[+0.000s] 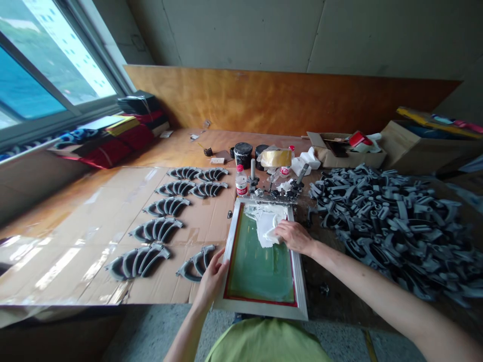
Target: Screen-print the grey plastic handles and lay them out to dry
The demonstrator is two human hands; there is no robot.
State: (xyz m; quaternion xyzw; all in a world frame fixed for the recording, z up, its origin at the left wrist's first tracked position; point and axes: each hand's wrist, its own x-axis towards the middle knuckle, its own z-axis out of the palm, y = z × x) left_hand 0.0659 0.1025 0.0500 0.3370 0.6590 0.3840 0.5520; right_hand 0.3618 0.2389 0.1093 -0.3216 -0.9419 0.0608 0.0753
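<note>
A silk-screen printing frame (302, 296) with a green mesh (260, 276) lies in front of me, its metal rim on all sides. My right hand (296, 236) is closed on a crumpled white cloth (268, 229), pressed against the upper part of the mesh. Whether it is fabric or paper I cannot tell. White smears (251, 210) spread over the mesh's top end. At the frame's left rim, my left hand (213, 276) grips the edge with thumb and fingers. Just beyond that hand sits a small group of curved grey plastic parts (192, 266), partly hidden by it.
Rows of curved grey parts (156, 231) lie on cardboard (90, 241) at left. A large heap of grey parts (392, 226) covers the right side. Behind the frame stand a clamp (277, 191), a red-capped bottle (241, 183), black tubs (243, 153), tape (277, 157) and cardboard boxes (407, 146).
</note>
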